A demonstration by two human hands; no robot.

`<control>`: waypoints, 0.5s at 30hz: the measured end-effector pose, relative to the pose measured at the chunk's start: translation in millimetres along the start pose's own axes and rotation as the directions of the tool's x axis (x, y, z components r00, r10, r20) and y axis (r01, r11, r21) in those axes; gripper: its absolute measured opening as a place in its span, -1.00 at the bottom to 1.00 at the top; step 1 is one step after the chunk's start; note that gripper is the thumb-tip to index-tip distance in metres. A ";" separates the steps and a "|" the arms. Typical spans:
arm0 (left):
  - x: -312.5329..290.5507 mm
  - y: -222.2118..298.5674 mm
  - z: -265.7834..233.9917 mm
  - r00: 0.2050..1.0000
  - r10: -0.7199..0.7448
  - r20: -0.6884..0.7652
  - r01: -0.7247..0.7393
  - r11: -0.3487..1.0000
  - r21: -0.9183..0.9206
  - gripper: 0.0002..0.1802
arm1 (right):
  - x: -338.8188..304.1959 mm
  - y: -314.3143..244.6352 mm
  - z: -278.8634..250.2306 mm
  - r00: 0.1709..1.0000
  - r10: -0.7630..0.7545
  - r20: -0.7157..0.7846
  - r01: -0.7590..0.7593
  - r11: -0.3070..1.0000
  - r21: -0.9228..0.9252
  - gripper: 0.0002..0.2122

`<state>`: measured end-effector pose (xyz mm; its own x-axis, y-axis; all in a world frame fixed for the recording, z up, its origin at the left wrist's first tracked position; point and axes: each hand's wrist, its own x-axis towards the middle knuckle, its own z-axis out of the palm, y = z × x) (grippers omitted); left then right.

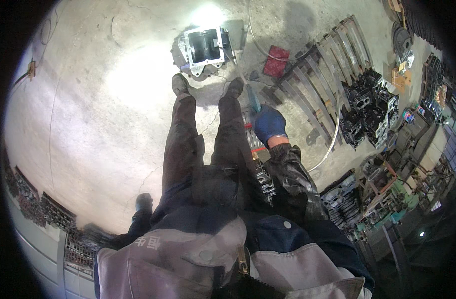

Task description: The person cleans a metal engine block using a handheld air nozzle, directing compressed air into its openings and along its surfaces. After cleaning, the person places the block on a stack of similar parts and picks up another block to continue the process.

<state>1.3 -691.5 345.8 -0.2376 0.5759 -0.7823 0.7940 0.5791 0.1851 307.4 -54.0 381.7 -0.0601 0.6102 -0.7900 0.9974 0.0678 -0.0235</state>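
Two gloved hands are well apart: the left hand (144,202) hangs low beside the left hip, and the right hand (270,123) reaches forward past the right knee, closed around a teal tool (254,100). Whether the left hand's fingers grip anything cannot be told.

The tool points forward and a little left from the right hand, its thin shaft running toward the housing (205,47). Whether its tip touches is too small to tell. The housing sits on the floor (98,124) ahead and left of the right hand, far forward and right of the left hand, just beyond the boots (179,84). A pale rim frames its dark hollow.

Room is tighter around the right hand. The right leg (229,127) lies close on its left, and a red-edged case (256,138) just behind and left of it. A red pad (276,61) lies forward of it. Long metal bars (307,87) stand near on its right, with black castings (367,107) farther right; a pale hose (336,122) curves around that side.

Ahead and left of the left hand stretches wide open floor, edged well behind and left by rows of parts (56,212).
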 end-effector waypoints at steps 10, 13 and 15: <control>5.2 -4.4 1.1 0.996 -0.055 0.070 0.069 0.972 -0.223 -0.85 | -8.8 18.8 11.2 1.000 -0.001 0.030 0.003 0.999 -0.037 -0.60; 5.7 7.5 -8.7 0.919 -0.319 0.230 0.393 0.741 -0.544 -0.82 | -14.7 21.8 15.8 1.000 -0.028 0.006 0.028 0.998 -0.052 -0.62; 5.5 17.4 -15.6 0.843 -0.435 0.316 0.535 0.736 -0.414 -0.80 | -21.2 22.4 18.9 0.998 0.019 0.067 -0.015 0.998 -0.060 -0.63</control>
<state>5.0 -669.3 353.9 -0.3688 0.0510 -0.9281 0.2253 0.9736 -0.0361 331.8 -80.3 386.3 -0.0382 0.5568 -0.8297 0.9941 0.1058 0.0252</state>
